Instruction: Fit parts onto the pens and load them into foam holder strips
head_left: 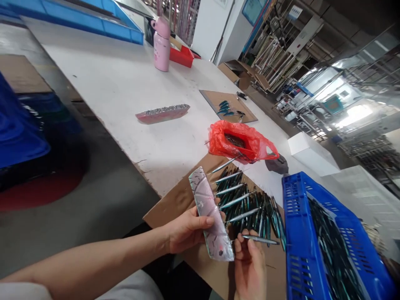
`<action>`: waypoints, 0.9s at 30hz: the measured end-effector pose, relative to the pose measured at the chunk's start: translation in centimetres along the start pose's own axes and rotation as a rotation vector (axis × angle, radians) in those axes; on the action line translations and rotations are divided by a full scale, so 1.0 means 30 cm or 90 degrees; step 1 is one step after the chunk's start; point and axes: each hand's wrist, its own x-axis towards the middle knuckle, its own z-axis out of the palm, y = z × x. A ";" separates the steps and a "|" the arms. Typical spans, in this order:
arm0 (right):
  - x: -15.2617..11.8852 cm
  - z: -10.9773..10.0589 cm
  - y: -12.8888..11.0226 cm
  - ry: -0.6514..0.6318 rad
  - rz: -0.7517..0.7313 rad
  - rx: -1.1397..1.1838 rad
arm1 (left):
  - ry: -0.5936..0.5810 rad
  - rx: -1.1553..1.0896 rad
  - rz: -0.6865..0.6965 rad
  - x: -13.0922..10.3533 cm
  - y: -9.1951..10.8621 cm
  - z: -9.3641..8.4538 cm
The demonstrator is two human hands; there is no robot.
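Note:
My left hand (189, 228) is closed around a flat strip wrapped in pinkish silver film (201, 189), its thumb lying across the face. Several slim silver fishing lures (242, 216) stick out in a row from the strip's right edge. Near the strip's lower end, my right hand (250, 262) pinches another slim fishing lure (264, 240) by its left end; whether that end touches the strip I cannot tell. Under and beyond the hands, many dark blue-green lures (275, 221) lie on a cardboard sheet (175, 200).
A blue crate (293, 250) of dark lures stands at right. Beyond the cardboard sits an open red plastic bag (218, 141) with dark thin contents. Another film-wrapped strip (164, 116), a board with lures (215, 100) and a pink bottle (161, 50) are farther back on the white table (118, 91).

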 end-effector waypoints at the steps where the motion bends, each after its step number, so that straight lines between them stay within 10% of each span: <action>1: -0.012 0.019 0.015 -0.009 0.024 0.020 | 0.000 0.000 -0.001 0.001 -0.001 -0.002; 27: -0.093 0.070 0.006 0.103 0.077 0.063 | 0.068 0.031 0.010 0.011 -0.018 0.015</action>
